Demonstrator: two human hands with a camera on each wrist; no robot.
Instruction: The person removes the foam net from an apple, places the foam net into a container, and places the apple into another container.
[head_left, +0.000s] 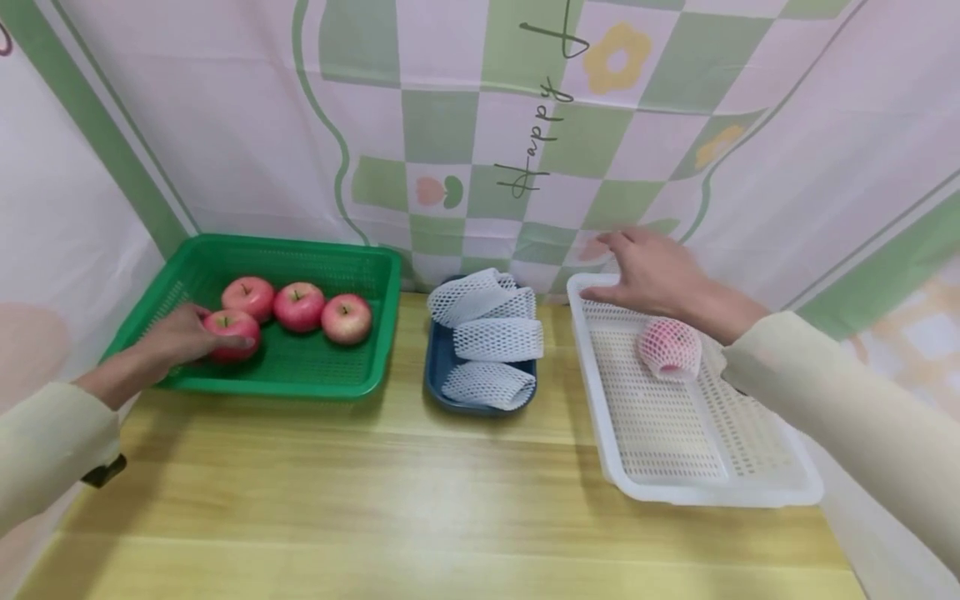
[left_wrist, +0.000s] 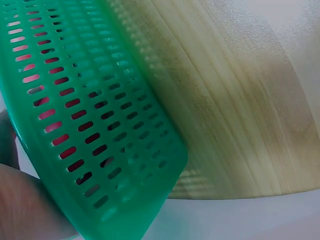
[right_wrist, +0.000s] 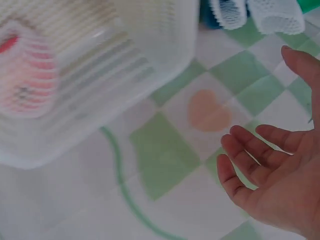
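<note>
In the green basket [head_left: 300,386] at the left, my left hand [head_left: 176,337] grips a red apple [head_left: 234,327], with thumb and fingers on either side of it. Three more apples [head_left: 298,306] lie behind and beside that one. The left wrist view shows mostly the basket's slotted wall [left_wrist: 95,120], with red showing through the slots. My right hand [head_left: 660,275] hovers over the far edge of the white basket [head_left: 600,417], its fingers spread and holding nothing. Inside that basket sits an apple in a foam net sleeve [head_left: 670,348].
Between the baskets stands a dark blue tray [head_left: 480,408] with several white foam net sleeves [head_left: 497,339]. All three containers are on a wooden table [head_left: 420,508]. A checkered cloth [head_left: 517,125] hangs right behind them.
</note>
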